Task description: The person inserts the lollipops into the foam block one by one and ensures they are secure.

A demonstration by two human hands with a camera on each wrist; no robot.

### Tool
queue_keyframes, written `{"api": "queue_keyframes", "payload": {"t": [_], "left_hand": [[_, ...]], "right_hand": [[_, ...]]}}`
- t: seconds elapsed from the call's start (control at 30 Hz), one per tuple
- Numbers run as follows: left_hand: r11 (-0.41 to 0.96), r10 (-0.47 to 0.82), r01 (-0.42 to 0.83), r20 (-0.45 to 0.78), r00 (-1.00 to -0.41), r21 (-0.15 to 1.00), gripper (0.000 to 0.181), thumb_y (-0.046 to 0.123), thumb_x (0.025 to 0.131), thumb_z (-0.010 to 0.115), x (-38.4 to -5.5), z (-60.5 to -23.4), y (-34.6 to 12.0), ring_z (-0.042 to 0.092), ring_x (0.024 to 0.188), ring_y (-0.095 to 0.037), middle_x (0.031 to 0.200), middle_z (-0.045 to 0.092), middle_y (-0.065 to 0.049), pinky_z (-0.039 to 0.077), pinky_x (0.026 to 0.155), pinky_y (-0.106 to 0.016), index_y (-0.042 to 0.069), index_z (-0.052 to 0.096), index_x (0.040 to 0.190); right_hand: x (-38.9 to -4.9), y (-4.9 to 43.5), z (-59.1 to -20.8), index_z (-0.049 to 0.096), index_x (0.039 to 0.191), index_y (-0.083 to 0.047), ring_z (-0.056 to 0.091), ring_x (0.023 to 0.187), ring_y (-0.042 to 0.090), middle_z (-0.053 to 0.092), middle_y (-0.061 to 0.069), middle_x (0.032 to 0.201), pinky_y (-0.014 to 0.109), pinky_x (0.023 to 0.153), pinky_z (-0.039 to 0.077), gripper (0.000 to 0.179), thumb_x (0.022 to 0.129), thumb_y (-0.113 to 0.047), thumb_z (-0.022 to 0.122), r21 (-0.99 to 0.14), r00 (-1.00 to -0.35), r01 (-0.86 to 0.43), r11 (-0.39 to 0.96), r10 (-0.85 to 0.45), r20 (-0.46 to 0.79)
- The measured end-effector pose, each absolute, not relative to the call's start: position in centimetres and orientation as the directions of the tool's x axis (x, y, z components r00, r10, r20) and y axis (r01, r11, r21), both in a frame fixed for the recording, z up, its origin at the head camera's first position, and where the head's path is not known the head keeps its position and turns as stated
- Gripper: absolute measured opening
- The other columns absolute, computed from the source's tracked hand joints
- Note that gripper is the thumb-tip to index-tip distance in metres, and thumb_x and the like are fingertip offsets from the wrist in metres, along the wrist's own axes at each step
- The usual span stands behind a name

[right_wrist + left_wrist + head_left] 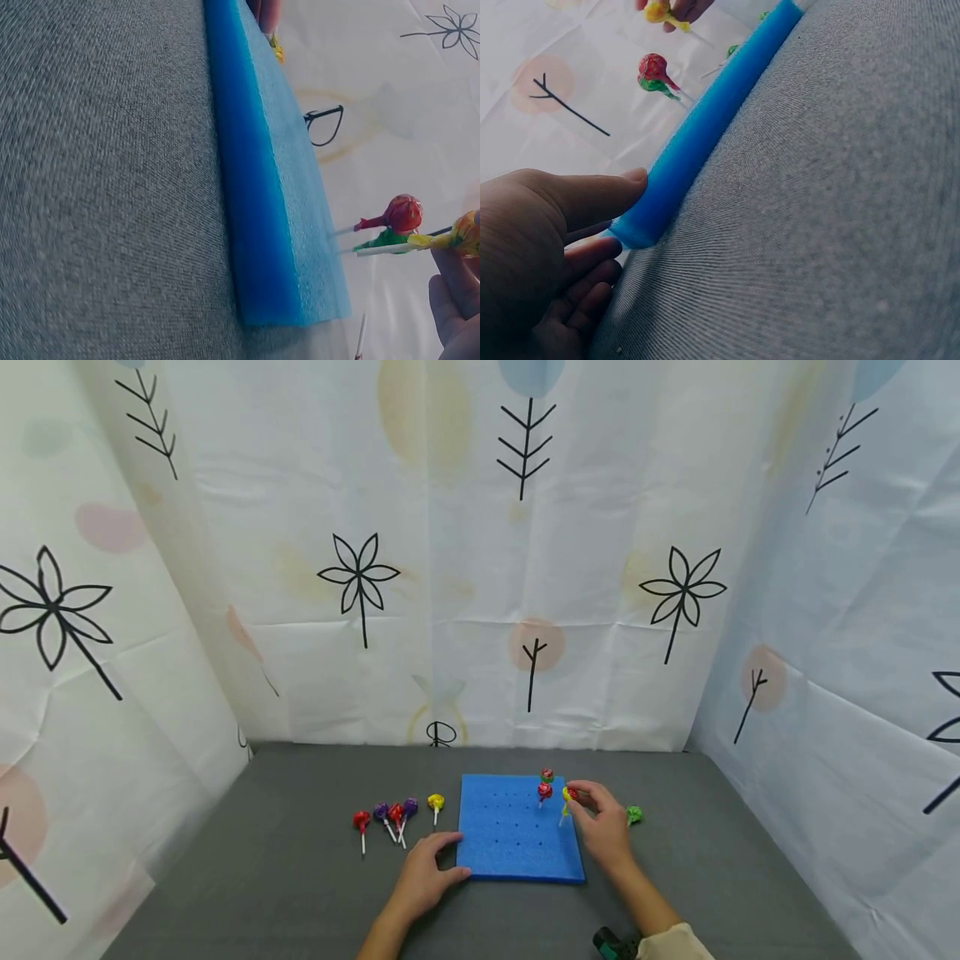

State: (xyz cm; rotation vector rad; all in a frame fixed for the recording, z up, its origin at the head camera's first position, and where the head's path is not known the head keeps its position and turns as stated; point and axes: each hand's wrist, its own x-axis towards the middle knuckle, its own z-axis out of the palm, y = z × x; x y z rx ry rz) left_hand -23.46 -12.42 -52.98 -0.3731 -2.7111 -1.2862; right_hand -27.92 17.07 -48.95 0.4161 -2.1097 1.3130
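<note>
A blue foam board (517,860) with rows of small holes lies on the table. Two lollipops stand upright in its back right part, one red and green (652,71), the other red (544,791). My right hand (606,831) pinches a yellow lollipop (457,238) by its wrapped head, over the board's right side. Its white stick points down toward the board, the tip apart from the surface in the right wrist view. My left hand (423,877) holds the board's near left corner, thumb (604,196) on the front side and fingers at the left edge.
Left of the board lie several lollipops: red (362,820), purple (381,812), another purple (410,807) and yellow (436,802) among them. A green lollipop (634,814) lies beyond my right hand. Patterned white cloth (450,677) walls surround the grey table (300,877).
</note>
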Motion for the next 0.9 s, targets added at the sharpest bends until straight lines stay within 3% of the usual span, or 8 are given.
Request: {"api": "queue_keyframes", "payload": {"t": [0.13,0.23,0.9], "left_hand": [[0.611,0.169,0.266,0.206,-0.964,0.745,0.052,0.027,0.078,0.081,-23.6,-53.1,-12.5,0.052,0.118,-0.039,0.123,0.062,-0.015,0.038,0.097,-0.06,0.007,0.065,0.123],[0.609,0.166,0.255,0.194,-0.967,0.751,0.052,0.029,0.079,0.081,-23.7,-53.1,-12.5,0.052,0.119,-0.038,0.124,0.061,-0.014,0.038,0.097,-0.059,0.008,0.065,0.123],[0.612,0.172,0.259,0.193,-0.966,0.748,0.052,0.03,0.079,0.08,-23.8,-53.1,-12.5,0.051,0.119,-0.038,0.125,0.061,-0.015,0.038,0.098,-0.059,0.008,0.064,0.124]], "right_hand": [[-28.1,16.6,-49.1,0.068,0.106,0.0,0.067,0.094,0.03,0.067,0.011,0.104,0.042,0.083,0.054,0.024,0.084,0.009,0.07,-0.699,-0.767,-0.556,0.449,0.045,0.64],[-28.2,16.3,-49.3,0.068,0.106,0.0,0.067,0.094,0.03,0.066,0.011,0.104,0.045,0.083,0.053,0.023,0.084,0.008,0.07,-0.703,-0.77,-0.559,0.44,0.038,0.637],[-28.3,15.1,-50.4,0.068,0.106,-0.002,0.068,0.097,0.024,0.066,0.008,0.105,0.029,0.086,0.052,0.024,0.084,0.008,0.071,-0.748,-0.801,-0.546,0.378,0.029,0.599]]}}
